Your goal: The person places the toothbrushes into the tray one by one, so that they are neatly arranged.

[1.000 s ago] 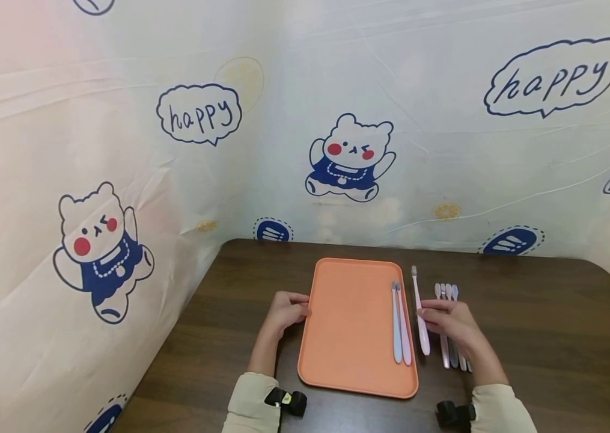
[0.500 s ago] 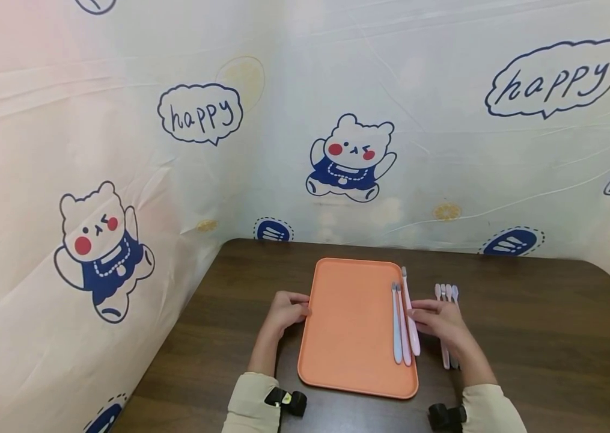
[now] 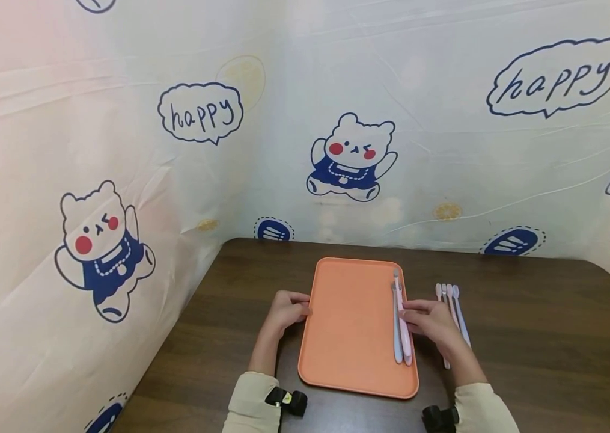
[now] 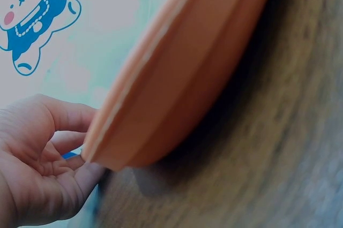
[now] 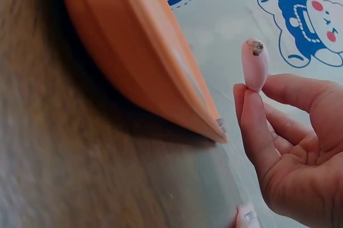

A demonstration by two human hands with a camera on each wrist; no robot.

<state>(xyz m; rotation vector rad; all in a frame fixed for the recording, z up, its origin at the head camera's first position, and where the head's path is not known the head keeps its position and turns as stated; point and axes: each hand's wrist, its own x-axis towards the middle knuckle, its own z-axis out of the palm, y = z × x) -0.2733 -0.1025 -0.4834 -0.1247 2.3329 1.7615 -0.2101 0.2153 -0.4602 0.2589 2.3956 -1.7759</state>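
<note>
My left hand [image 3: 285,311] pinches the left rim of an orange tray [image 3: 350,325]; in the left wrist view its thumb and fingers [image 4: 75,115] meet at the tray's edge. Over the tray's right side, my right hand [image 3: 431,322] holds a pink toothbrush [image 3: 405,338] between thumb and fingers. The right wrist view shows the pink handle's end [image 5: 255,67] raised beside the tray wall. A blue toothbrush [image 3: 396,343] lies lengthwise inside the tray, near the right rim. Another pink toothbrush next to it is mostly hidden under the held one.
Several more toothbrushes [image 3: 460,313] lie side by side on the dark wooden table [image 3: 542,337], right of the tray and partly behind my right hand. A patterned sheet [image 3: 283,150] hangs around the table's back and left edges.
My right hand has carried the pink toothbrush leftward from beside the tray to over its right side. The left hand and tray have stayed put. More of the toothbrushes at right now show.
</note>
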